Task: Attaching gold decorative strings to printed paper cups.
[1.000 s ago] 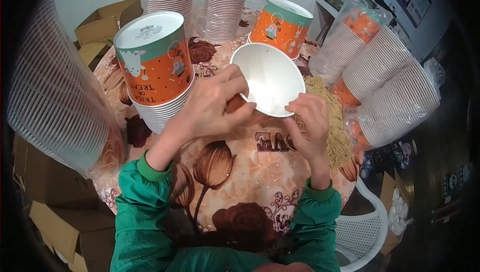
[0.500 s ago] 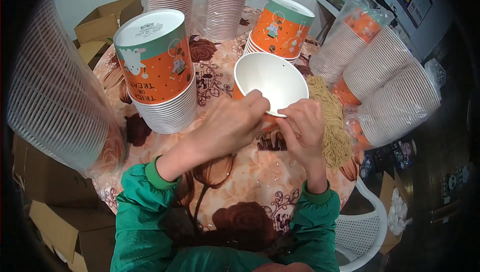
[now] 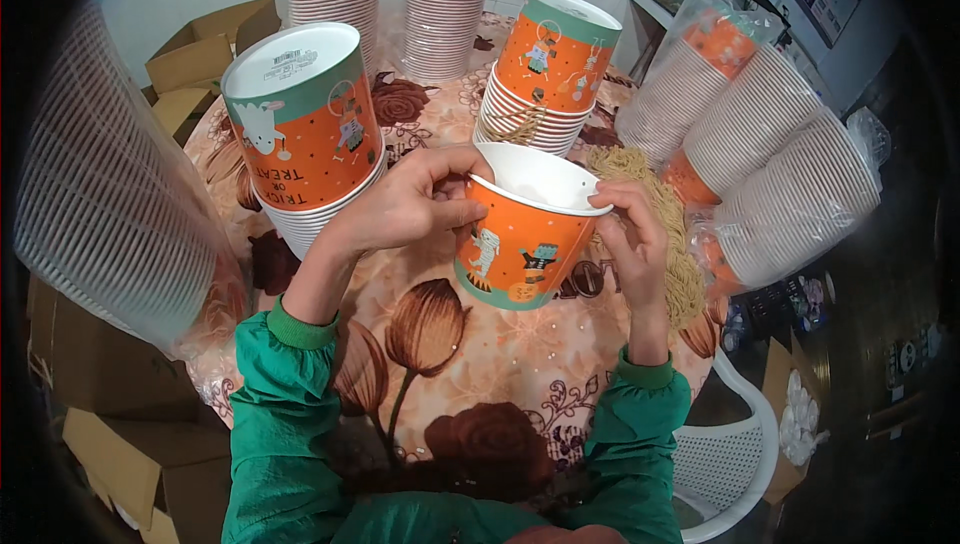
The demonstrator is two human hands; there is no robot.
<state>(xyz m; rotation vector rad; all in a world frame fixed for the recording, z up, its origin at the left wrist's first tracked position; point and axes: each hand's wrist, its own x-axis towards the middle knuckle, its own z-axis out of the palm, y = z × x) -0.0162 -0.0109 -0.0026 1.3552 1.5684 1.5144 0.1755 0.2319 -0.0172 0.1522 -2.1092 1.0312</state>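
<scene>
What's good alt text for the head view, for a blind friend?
Someone's left hand and right hand hold an orange paper bucket near its top over a floral tablecloth, with tan cord at right and bucket stacks around.

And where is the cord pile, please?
In the head view, the tan cord pile lies on the table, right of centre, between the right hand and wrapped buckets.

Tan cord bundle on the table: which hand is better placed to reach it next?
Probably the right hand: it holds the right rim of the orange bucket, right beside the tan cord bundle. The left hand grips the rim's left side, with the bucket between it and the cords.
</scene>
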